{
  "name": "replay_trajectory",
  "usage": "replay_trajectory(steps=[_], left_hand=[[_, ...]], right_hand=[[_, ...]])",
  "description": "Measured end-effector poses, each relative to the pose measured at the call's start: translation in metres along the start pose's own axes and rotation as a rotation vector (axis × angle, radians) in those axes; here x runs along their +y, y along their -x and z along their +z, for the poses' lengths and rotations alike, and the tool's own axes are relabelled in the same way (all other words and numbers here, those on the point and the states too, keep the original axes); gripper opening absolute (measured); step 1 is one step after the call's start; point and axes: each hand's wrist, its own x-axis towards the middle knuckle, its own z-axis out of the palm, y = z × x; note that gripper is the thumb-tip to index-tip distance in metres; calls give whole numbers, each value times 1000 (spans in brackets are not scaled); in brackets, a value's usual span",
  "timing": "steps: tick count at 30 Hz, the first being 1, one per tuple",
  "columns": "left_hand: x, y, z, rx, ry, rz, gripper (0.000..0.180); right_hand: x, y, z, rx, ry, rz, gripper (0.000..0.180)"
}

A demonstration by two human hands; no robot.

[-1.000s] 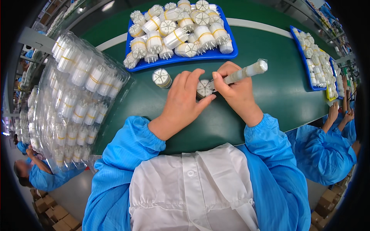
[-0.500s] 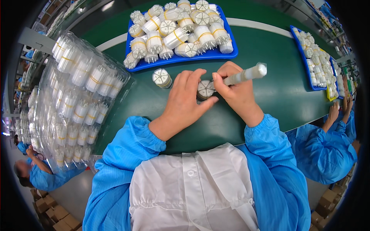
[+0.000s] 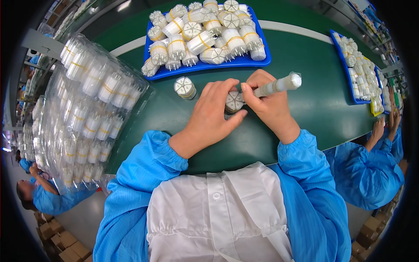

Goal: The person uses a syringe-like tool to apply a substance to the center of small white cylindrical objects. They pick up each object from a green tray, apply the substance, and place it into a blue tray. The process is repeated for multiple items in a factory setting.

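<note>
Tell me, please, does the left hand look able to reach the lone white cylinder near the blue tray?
Probably yes: the left hand is close to the lone white cylinder, and nothing stands between them. It is curled around another cylinder, though, so it would likely need to release that first.

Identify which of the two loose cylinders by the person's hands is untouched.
The standing cylinder left of the left hand: a strip of green tabletop shows between the two. The other cylinder sits in that hand's grasp.
</note>
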Motion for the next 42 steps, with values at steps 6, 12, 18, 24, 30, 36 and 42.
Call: replay_trajectory(steps=[6,12,18,24,30,36,42], left_hand=[[19,12,-11,-8,-60,-55,67],[19,52,-50,99,-212,-177,66],[11,43,-81,226,-498,-201,66],[-1,12,-73,6,-726,-233,48],[-3,17,-78,64,-731,-258,39],[-1,47,-93,144,-611,-302,38],[70,51,-188,200,-478,-223,41]], right_hand=[[0,-1,-2,137,-79,-33,17],[-11,4,-2,70,-80,28,19],[-16,5,6,-20,39,-49,18],[-11,10,3,-13,101,-19,16],[-15,10,7,-34,103,-62,15],[-16,10,13,-36,91,-117,15],[-12,13,8,-20,98,-73,16]])
